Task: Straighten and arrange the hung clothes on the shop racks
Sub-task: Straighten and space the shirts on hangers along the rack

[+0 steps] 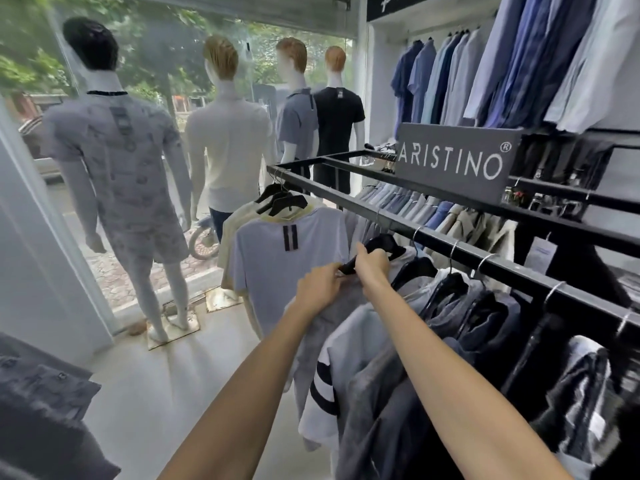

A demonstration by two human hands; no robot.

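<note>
Hands meet over one garment partway along the black rack rail (446, 237). Our right hand (372, 268) curls its fingers round the near arm of a black hanger (388, 244) that hangs below the rail. Our left hand (320, 289) sits just beside it, fingers bent and pinching the shoulder of the grey shirt (329, 330) on that hanger; our two hands nearly touch.

To the right along the rail we see more dark and grey tops (460, 313) on black hangers, packed close together. To the left, apart from the shirt we hold, a white T-shirt (277, 282) with two short black bars below its collar hangs near the rail's end, with another pale one behind it.

On top of the rack stands a grey sign (453, 161) reading ARISTINO. Blue and pale shirts (519, 64) hang on the wall above. Four dressed mannequins (117, 161) stand at the shop window with their backs to us.
</note>
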